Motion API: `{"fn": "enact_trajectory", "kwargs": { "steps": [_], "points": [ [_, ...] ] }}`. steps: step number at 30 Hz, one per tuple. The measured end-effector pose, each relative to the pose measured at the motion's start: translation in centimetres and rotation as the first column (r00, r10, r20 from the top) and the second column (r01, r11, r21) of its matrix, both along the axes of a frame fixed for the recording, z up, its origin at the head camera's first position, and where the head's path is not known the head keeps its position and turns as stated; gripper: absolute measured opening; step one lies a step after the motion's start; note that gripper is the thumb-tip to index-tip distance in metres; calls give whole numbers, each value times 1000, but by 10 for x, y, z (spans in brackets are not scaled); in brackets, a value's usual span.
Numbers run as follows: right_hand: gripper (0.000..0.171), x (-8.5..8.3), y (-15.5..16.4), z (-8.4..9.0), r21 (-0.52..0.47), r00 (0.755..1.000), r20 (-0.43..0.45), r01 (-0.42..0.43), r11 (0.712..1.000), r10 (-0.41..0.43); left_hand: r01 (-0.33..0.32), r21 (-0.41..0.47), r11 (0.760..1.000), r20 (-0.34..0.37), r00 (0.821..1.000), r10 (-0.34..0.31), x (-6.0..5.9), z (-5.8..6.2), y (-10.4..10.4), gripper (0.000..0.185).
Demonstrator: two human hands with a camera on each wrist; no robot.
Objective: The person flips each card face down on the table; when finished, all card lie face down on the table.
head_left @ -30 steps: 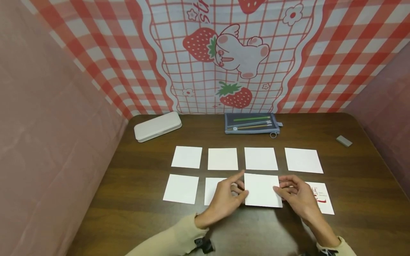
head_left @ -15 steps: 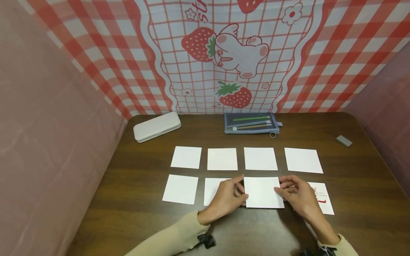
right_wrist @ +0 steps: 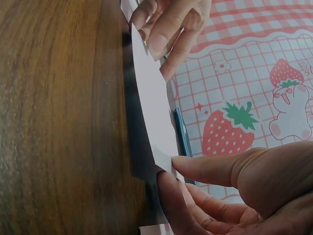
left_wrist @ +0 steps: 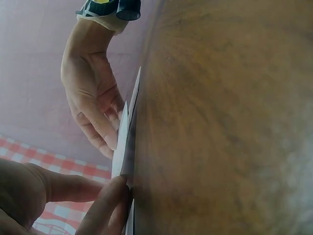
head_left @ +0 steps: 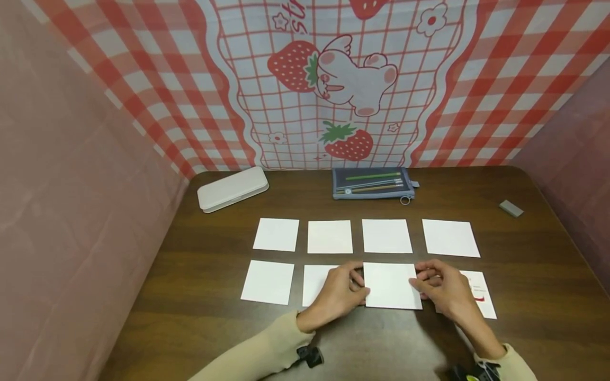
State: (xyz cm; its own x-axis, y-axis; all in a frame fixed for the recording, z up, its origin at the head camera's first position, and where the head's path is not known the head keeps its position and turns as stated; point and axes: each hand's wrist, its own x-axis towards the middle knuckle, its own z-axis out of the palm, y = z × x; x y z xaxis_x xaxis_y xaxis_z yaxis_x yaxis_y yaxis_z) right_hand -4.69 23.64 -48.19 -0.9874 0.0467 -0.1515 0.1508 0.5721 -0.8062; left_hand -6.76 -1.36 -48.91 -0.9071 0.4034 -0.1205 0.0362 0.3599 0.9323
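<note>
A white card [head_left: 393,286] is held between both hands at the front row, a little above the table. My left hand [head_left: 335,292] grips its left edge, thumb in front and fingers behind. At the opposite edge, my right hand [head_left: 446,292] pinches the card between thumb and fingers, seen close in the right wrist view with the card [right_wrist: 154,98] edge-on. Partly covered by the left hand lies another white card [head_left: 315,283]. Behind the right hand a card with red print [head_left: 483,296] lies face up, its left part hidden.
Blank white cards lie in a back row, including one at the far right [head_left: 451,238], and one card [head_left: 268,282] lies front left. Behind them are a white case [head_left: 233,189], a blue pencil pouch [head_left: 374,183] and a grey block [head_left: 511,208] on the wooden table [head_left: 190,323].
The held card has come slightly toward the person and levelled out. Both hands have kept their hold and barely shifted; the right hand covers a bit more of the printed card.
</note>
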Motion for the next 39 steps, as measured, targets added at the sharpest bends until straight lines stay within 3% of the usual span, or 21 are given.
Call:
{"fn": "enact_trajectory", "kwargs": {
  "steps": [13, 23, 28, 32, 39],
  "points": [
    [43, 4, 0, 4, 23, 999, 48, 4, 1000, -5, 25, -100, 995, -37, 999, -29, -3, 7, 1, 37],
    [41, 8, 4, 9, 39, 999, 37, 22, 999, -24, 16, -143, 990, -49, 999, -23, 1, 14, -2, 41],
    [43, 10, 14, 15, 33, 999, 29, 29, 999, -30, 33, -166, 986, -101, 994, -51, 3, 18, -1, 38],
    [45, 12, 27, 18, 47, 999, 16, 49, 998, -49, 60, -188, 980, -156, 984, -90, 3, 21, 5, 52],
    [45, 16, 49, 19, 79, 996, 1, 86, 993, -86, 162, -159, 974, -185, 964, -190, 6, 25, 24, 47]
  ]
}}
